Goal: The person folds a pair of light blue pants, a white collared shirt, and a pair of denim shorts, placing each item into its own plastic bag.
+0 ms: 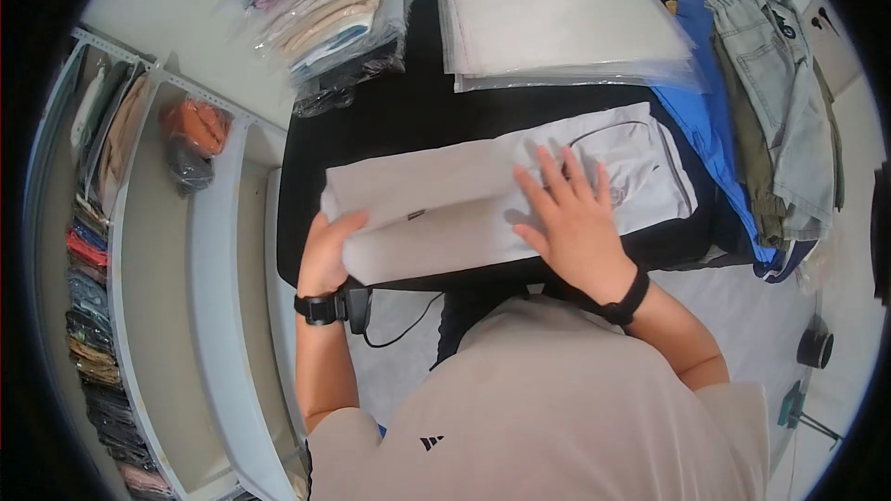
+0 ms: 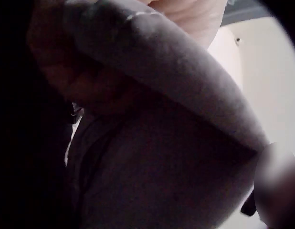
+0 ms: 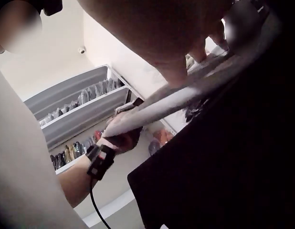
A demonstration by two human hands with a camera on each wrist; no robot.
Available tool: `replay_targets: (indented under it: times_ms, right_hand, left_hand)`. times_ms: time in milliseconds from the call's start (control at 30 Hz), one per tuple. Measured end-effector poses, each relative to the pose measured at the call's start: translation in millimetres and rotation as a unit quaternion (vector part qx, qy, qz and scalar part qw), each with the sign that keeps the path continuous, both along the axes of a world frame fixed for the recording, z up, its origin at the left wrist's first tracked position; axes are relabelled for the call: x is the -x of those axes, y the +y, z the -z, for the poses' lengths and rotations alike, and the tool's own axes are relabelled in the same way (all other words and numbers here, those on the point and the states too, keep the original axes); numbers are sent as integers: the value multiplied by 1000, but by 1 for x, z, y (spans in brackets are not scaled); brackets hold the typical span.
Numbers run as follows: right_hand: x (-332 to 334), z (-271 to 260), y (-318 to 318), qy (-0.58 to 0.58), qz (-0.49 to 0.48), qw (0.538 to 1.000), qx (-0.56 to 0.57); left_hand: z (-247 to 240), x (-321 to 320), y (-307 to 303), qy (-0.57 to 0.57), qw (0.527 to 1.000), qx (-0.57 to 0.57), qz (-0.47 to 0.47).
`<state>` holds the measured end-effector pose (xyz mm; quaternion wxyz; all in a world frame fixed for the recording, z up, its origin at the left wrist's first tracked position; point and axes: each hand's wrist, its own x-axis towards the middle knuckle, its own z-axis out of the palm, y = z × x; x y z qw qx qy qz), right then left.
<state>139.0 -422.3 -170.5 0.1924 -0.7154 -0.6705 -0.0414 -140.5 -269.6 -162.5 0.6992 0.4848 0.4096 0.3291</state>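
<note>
OK, left to right: shelf unit [image 1: 212, 223] well left of the left-hand grip, bagged clothes [image 1: 93, 315] along its far side, orange bundle [image 1: 197, 125] nearer. Left hand [image 1: 325, 249] grips the left end of the folded garment [image 1: 445, 176], thumb on top, fingers curled under. Garment is light-coloured, lies on the black table [image 1: 427, 111], runs right from that grip, small dark tag [image 1: 416, 215] just right of the thumb. Bagged stack [image 1: 339, 23] beyond the grip, clear bags [image 1: 566, 28] beyond and right. Right hand [image 1: 580, 237] open, fingers spread on the garment's right part, gripping nothing. Blue cloth [image 1: 701, 74] and light denim [image 1: 780, 102] right of that hand.
</note>
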Motion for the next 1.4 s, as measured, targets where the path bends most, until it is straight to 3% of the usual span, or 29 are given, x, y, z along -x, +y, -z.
replay_targets:
  times_ms: [133,300,467,567,733,800,867,1000,1033,1167,1233,1267,1333,1367,1400]
  right_hand:
    - [17,18,6,26,-55,998,2]
    - [25,36,7,6,-84,996,28]
    - [24,38,4,11,-83,996,16]
    - [21,37,1,42,-84,996,-10]
    - [-13,15,-18,136,-151,979,-7]
    - [-32,0,-33,110,-65,991,-40]
    - [-47,6,-45,81,-40,996,-25]
    - [-54,41,-54,52,-50,997,-2]
    - [-56,44,-55,64,-63,996,3]
    - [-54,47,-55,119,-50,991,-28]
    - [-55,45,-56,133,-51,989,-43]
    - [-55,44,-56,134,-59,989,-38]
    - [-58,42,-57,135,-69,988,-32]
    - [-60,40,-59,140,-81,987,-19]
    - [-63,38,-60,144,-93,985,-4]
  left_hand:
    - [-23,12,-10,-70,995,10,-71]
    - [-35,8,-17,-68,997,2,-42]
    - [-72,-37,-32,-83,996,-10,-18]
    - [-97,-81,-41,-39,993,-108,1]
    - [-111,-163,-43,-8,992,-58,108]
    - [-101,-192,-36,25,982,-69,175]
    - [-91,-225,-39,39,973,-72,214]
    - [-44,-285,-38,30,946,-68,315]
    - [-40,-296,-44,61,946,-89,305]
    - [-39,-292,-47,156,917,23,366]
    - [-46,-270,-41,43,931,-42,361]
    - [-50,-258,-39,47,930,-40,362]
    - [-56,-230,-37,136,909,-195,341]
    - [-53,-213,-36,138,910,-193,340]
    - [-47,-194,-36,207,832,-365,363]
